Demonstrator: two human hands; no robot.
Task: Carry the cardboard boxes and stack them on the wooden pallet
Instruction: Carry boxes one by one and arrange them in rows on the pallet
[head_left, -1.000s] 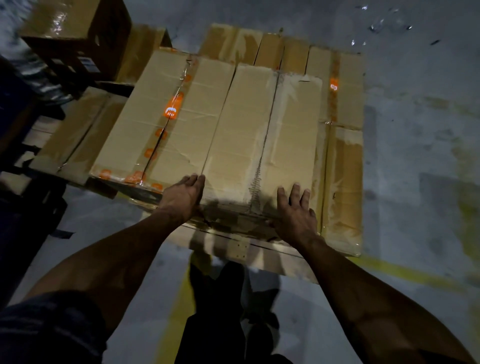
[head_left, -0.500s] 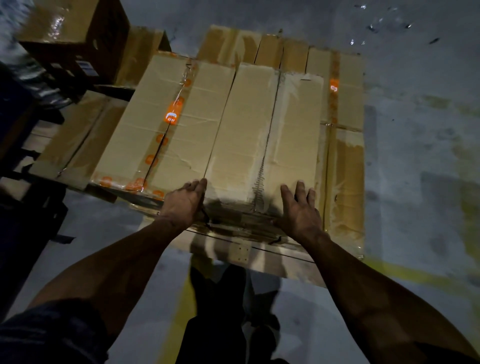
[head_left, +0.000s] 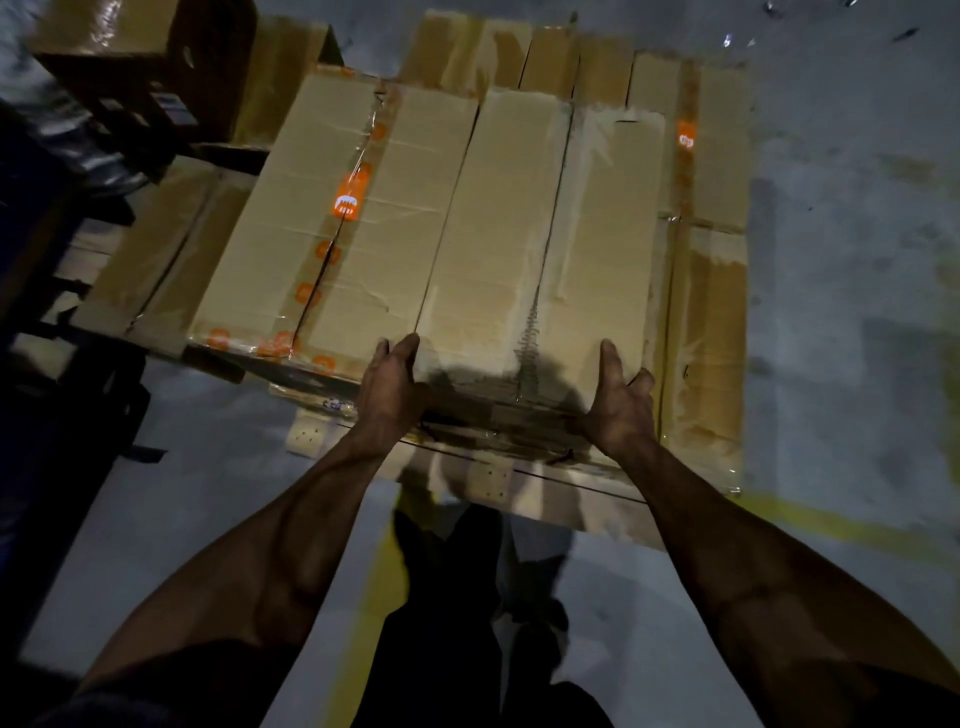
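Dim warehouse floor (head_left: 841, 322), grey concrete with a yellow painted line (head_left: 831, 525) at 4 o'clock. At centre, a wooden pallet (head_left: 488, 475), its pale near edge showing at 6 o'clock beneath the load. On top, a long cardboard box (head_left: 540, 228), lengthwise toward 12 o'clock, lying over a lower layer of boxes (head_left: 711, 332) that shows along the 3 o'clock side. Just beside it at 9 o'clock, touching along the seam, a second box with orange-printed tape (head_left: 332, 228). Left hand (head_left: 389, 384) at the near left corner of the long box, fingers fairly straight and laid along the side, not curled round anything. Right hand (head_left: 618, 400) at the near right corner, thumb up on the top face, fingers spread against the side; palm pressed to the cardboard. At 10 o'clock, off the pallet, more boxes (head_left: 150, 270), and a darker carton (head_left: 140, 47) at 11 o'clock. Dark trousers (head_left: 447, 597) at 6 o'clock.
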